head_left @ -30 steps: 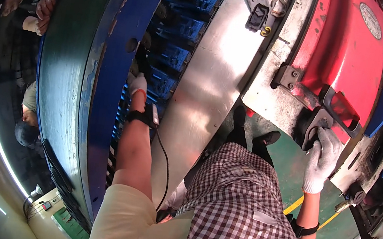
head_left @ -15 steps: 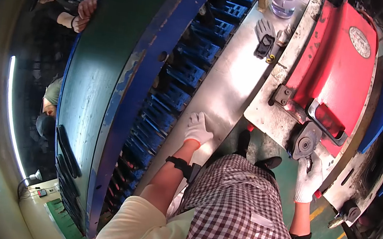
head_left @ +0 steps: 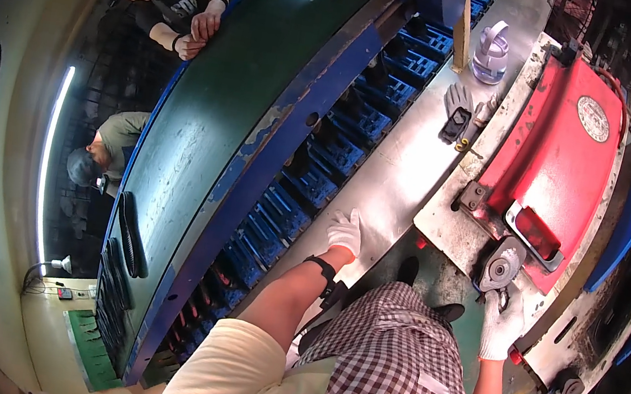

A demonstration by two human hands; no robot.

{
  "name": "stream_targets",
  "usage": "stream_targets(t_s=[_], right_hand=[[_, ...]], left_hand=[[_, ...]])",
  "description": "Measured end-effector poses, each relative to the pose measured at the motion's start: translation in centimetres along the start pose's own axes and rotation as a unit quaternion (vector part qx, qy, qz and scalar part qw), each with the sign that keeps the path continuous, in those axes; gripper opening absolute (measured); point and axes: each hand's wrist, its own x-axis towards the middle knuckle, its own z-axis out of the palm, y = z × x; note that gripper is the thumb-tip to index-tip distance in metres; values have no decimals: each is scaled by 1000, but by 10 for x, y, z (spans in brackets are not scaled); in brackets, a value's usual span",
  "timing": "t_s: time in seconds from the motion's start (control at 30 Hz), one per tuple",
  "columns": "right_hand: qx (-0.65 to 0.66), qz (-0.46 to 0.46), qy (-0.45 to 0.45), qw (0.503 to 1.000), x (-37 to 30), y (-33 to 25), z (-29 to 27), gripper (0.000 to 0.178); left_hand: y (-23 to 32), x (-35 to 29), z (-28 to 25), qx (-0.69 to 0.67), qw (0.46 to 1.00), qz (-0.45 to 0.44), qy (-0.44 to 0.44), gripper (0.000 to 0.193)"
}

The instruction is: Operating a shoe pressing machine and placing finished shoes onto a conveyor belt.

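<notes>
My left hand, in a white knit glove, rests on the bare metal bench with its fingers apart and nothing in it. On the right, my right hand, also gloved in white, closes around the lower end of a dark grey lever with a round hub. Its fingers partly cover the part they grip. The lever sits at the near corner of a machine with a red cover. A black U-shaped handle is fixed to that cover, just beyond the lever.
Grey gloves and a clear jug stand farther along the bench. Blue racks run beside a green-topped conveyor. Across it are two people, one with hands at its edge. Black strips lie near its end.
The whole view has shifted, so the bench and machine appear lower and farther right. My right hand keeps its hold on the lever. My left hand stays on the bench, fingers now pointing more up and right.
</notes>
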Motion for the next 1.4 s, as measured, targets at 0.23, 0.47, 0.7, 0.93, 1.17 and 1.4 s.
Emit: stream_targets(t_s=[0.23, 0.47, 0.7, 0.93, 1.17, 1.4], right_hand=[[-22, 42, -60, 997, 6, -7, -11, 36], [-106, 42, -105, 988, 16, -5, -16, 38], [-84, 50, -108, 989, 18, -12, -13, 43], [-52, 50, -109, 991, 16, -2, -14, 41], [-42, 68, -125, 989, 15, -1, -23, 40], [-22, 59, -111, 992, 15, 5, -18, 42]], left_hand=[[1, 3, 9, 24, 1000, -6, 8, 130], [6, -9, -5, -8, 1000, 8, -11, 95], [-3, 0, -7, 55, 998, -6, -21, 138], [4, -4, -21, 48, 998, -5, -47, 145], [13, -13, -21, 54, 998, 2, -45, 143], [12, -10, -18, 59, 998, -5, -30, 143]])
